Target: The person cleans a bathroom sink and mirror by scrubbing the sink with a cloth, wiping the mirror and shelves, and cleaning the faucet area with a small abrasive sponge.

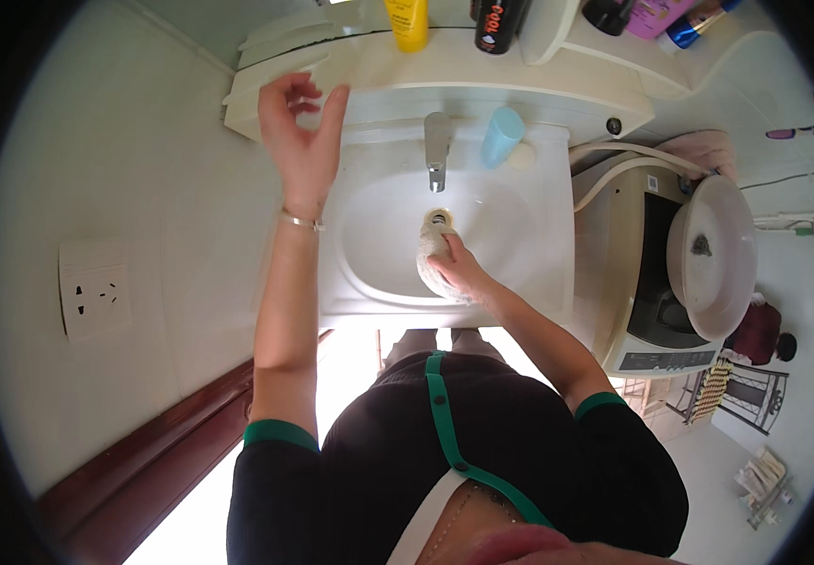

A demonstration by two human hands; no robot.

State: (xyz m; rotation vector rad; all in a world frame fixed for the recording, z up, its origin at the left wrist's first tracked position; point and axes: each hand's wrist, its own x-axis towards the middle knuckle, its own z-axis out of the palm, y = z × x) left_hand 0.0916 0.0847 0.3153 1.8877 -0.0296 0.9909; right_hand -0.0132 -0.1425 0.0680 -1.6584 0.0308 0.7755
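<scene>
My right hand (460, 268) grips a whitish, textured cloth (433, 263) low in the white washbasin (372, 212), just on the near side of the drain (439, 217). Raised at the basin's far left corner is my left hand (301, 123), empty, with fingers curled and thumb apart, in front of the cream shelf. A metal faucet (437, 145) stands at the back of the basin, above the drain. To its right are a light blue cup (502, 138) and a small pale round object (522, 156) on the rim.
A cream shelf (548, 78) behind the basin holds a yellow tube (408, 25) and a black can (495, 28). On the right, a large basin (725, 261) rests on a washing machine (629, 339). A wall with a socket (96, 289) bounds the left; a person (760, 328) is farther off right.
</scene>
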